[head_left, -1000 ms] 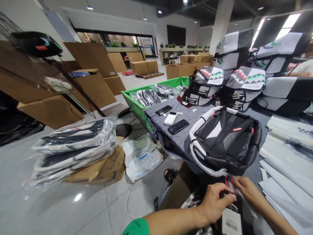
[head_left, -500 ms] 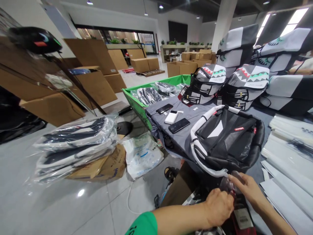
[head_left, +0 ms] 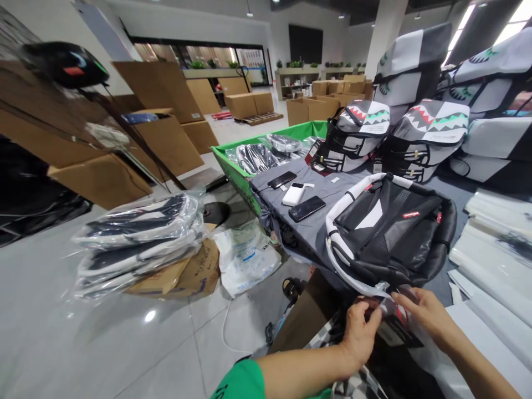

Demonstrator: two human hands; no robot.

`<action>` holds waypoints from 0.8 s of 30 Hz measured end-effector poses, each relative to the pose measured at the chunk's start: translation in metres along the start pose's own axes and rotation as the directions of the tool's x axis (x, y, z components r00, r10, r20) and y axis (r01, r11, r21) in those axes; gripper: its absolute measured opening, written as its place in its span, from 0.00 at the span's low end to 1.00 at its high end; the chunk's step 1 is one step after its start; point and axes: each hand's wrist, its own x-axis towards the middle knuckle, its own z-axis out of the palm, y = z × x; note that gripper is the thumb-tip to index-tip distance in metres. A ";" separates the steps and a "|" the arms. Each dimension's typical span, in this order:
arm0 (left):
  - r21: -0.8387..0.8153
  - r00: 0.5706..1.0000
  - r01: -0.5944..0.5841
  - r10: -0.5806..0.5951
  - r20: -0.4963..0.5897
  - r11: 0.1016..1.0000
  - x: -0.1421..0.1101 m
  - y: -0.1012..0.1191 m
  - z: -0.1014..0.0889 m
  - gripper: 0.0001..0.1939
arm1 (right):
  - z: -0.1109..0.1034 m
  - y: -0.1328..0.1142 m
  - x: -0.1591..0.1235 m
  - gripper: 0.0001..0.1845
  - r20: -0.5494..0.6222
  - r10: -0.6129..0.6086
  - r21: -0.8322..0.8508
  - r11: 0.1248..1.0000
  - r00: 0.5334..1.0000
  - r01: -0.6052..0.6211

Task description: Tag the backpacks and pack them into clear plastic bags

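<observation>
A black and white backpack (head_left: 394, 227) lies on the grey cloth-covered table, straps side up. At its near end, my left hand (head_left: 359, 332) is closed, thumb and fingers pinching the edge of some clear plastic (head_left: 380, 302). Beside it, my right hand (head_left: 428, 310) pinches the same clear plastic between thumb and fingers, close to the backpack's white edge. Below and between the hands hangs a dark tag (head_left: 393, 332) with red parts, seen partly through the plastic. How the tag is attached is hidden.
Two phones (head_left: 306, 208) and a white power bank (head_left: 293, 194) lie left of the backpack. Stacked backpacks (head_left: 432, 133) stand behind it. White plastic bags (head_left: 490, 249) lie right. A green-rimmed bin (head_left: 233, 172) holds wrapped packs; bagged packs (head_left: 141, 233) rest on a floor carton.
My left hand has moved up and left, from a fist over the tag to a pinch on the plastic. The tag's barcode label has turned dim. The view has shifted slightly.
</observation>
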 end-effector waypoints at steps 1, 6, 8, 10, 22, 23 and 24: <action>-0.033 1.000 0.009 -0.009 -0.004 0.999 0.002 0.000 0.000 0.13 | 0.000 0.002 0.001 0.28 0.010 0.004 -0.005 1.000 1.000 -0.004; -0.240 0.972 0.230 -0.208 0.113 0.943 0.002 0.008 -0.008 0.19 | 0.003 0.023 0.011 0.28 -0.026 0.052 -0.011 0.999 0.998 -0.052; -0.372 0.950 0.293 -0.225 0.214 0.881 -0.001 0.017 -0.009 0.24 | 0.005 0.029 0.014 0.29 -0.039 0.076 0.009 0.997 0.996 -0.076; -0.507 0.930 0.336 -0.194 0.313 0.794 -0.004 0.026 -0.006 0.29 | 0.007 0.032 0.015 0.29 -0.036 0.091 0.028 0.996 0.995 -0.090; -0.603 0.802 0.469 -0.598 -0.016 0.645 0.012 0.011 0.026 0.23 | -0.012 0.011 -0.001 0.40 0.045 -0.157 -0.065 0.985 0.987 0.159; -0.580 0.779 0.491 -0.625 -0.041 0.650 0.016 0.016 0.028 0.21 | -0.015 0.011 -0.002 0.41 0.005 -0.220 -0.124 0.968 0.976 0.219; -0.567 0.759 0.506 -0.648 -0.066 0.650 0.021 0.021 0.030 0.19 | -0.016 0.011 -0.002 0.42 -0.054 -0.292 -0.198 0.941 0.955 0.276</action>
